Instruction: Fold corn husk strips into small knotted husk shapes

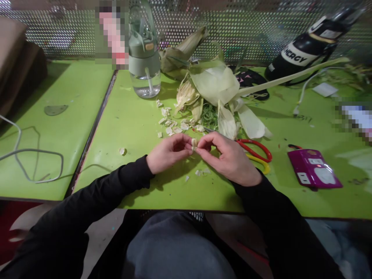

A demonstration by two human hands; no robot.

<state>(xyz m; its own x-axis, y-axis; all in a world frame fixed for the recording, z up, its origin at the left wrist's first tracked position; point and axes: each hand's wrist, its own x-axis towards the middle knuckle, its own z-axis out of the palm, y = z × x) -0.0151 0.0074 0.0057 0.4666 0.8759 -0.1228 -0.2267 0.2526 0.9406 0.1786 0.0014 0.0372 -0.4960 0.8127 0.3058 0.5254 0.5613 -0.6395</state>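
Note:
Between my two hands, above the green table, is a small curled piece of pale corn husk (pixel 194 142). My left hand (pixel 164 153) pinches it from the left with thumb and fingertips. My right hand (pixel 231 159) has its thumb and index finger closed on the right side of the same piece. Just beyond my fingers lie several cut husk bits (pixel 171 124). Larger corn husks (pixel 216 83) are heaped behind them, with green curly shreds (pixel 210 115) underneath. Scissors with red and yellow handles (pixel 255 150) lie beside my right hand, their blades mostly hidden.
A clear water bottle (pixel 145 69) stands at the back, before a perforated metal screen (pixel 81 35). A black bottle (pixel 299 54) leans at the back right. Right of the scissors lies a purple pouch (pixel 314 169). Cables (pixel 37 150) trail across the left table.

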